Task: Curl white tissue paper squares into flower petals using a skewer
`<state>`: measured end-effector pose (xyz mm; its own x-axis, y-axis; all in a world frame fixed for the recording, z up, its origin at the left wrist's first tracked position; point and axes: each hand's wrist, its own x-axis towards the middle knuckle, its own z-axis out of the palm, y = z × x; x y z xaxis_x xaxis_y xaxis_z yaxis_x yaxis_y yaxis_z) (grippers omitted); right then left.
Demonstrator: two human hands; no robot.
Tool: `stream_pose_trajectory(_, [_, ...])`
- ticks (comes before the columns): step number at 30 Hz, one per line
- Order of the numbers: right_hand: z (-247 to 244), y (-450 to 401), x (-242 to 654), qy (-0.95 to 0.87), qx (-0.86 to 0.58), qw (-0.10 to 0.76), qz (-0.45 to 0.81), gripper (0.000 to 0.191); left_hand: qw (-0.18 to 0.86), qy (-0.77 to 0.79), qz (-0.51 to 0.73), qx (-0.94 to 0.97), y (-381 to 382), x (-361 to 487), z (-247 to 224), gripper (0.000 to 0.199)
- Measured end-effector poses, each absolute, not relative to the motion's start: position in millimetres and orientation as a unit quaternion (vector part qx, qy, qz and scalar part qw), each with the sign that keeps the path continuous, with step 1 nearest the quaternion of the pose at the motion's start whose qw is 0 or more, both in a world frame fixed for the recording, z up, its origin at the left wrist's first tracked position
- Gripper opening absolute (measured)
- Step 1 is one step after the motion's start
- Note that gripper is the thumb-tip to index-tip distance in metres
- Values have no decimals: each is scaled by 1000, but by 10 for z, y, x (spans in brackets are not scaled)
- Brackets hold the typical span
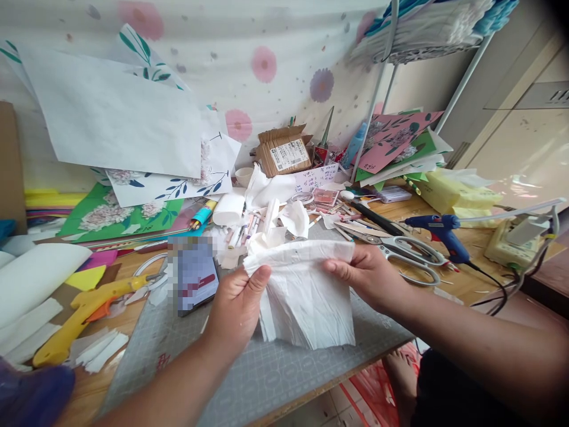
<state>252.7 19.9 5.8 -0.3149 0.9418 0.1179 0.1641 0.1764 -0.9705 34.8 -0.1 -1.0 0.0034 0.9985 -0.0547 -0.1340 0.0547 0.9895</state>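
Observation:
Between my two hands a sheet of thin white tissue paper [311, 308] is stretched, its upper edge folded over into a strip. My left hand [237, 305] pinches the left end of the fold, thumb on top. At the right end, my right hand [367, 273] grips the same fold between thumb and fingers. The lower part of the tissue hangs down in creases over the grey cutting mat [191, 379]. A phone [195, 276] stands just left of my left hand. Large scissors [413, 252] with grey handles lie beyond my right hand.
A blue glue gun [438, 228] and power strip [511, 243] with cables are at the right. The yellow glue gun [84, 308] lies left, near white paper strips [102, 350]. Pens, paper scraps and a cardboard box [284, 151] crowd the back. Flower pictures [120, 213] lean behind.

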Motion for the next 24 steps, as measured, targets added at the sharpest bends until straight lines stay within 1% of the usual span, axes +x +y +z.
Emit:
stream_pose_trajectory(3, [3, 193, 2469, -636, -416, 378, 529, 49, 516, 476, 545, 459, 13, 349, -3, 41])
stream_pose_trajectory(6, [-48, 210, 2453, -624, -426, 368, 542, 38, 504, 472, 544, 477, 32, 321, -17, 40])
stream_pose_trajectory(9, [-66, 236, 2477, -612, -439, 382, 535, 32, 487, 472, 528, 511, 45, 278, -25, 36])
stream_pose_trajectory(15, [-64, 247, 2536, -600, -452, 402, 524, 32, 569, 446, 435, 537, 52, 298, 49, 36])
stream_pose_trajectory(18, [-74, 244, 2562, -608, -448, 388, 529, 34, 538, 466, 426, 559, 65, 320, 49, 25])
stream_pose_trajectory(21, [-62, 243, 2590, -614, -441, 375, 537, 30, 508, 465, 431, 583, 87, 309, 19, 22])
stream_pose_trajectory(24, [-12, 234, 2617, -606, -430, 375, 554, 25, 503, 470, 413, 597, 101, 282, 4, 22])
